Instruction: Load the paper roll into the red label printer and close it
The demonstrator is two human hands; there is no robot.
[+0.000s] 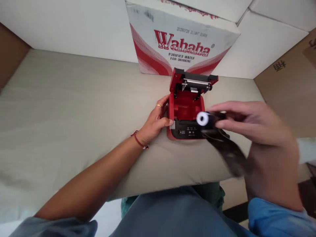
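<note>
A small red and black printer (187, 128) stands on the cloth-covered surface, its lid (196, 80) raised and its red inside bare to view. My left hand (158, 118) grips the printer's left side, thumb on the grey piece at its front corner and fingers along the outer wall. Above the printer's right side, my right hand (244, 121) is closed on a black ribbon roll (208, 120), whose white core end faces left. A loose dark strip (227, 148) trails from the roll down and to the right, blurred by motion.
Behind the printer stands a white and red Wahaha water carton (185, 46) against white boxes (81, 29). A brown cardboard box (288, 85) borders the right side. The beige cloth (61, 115) spreads to the left, its front edge close to my body.
</note>
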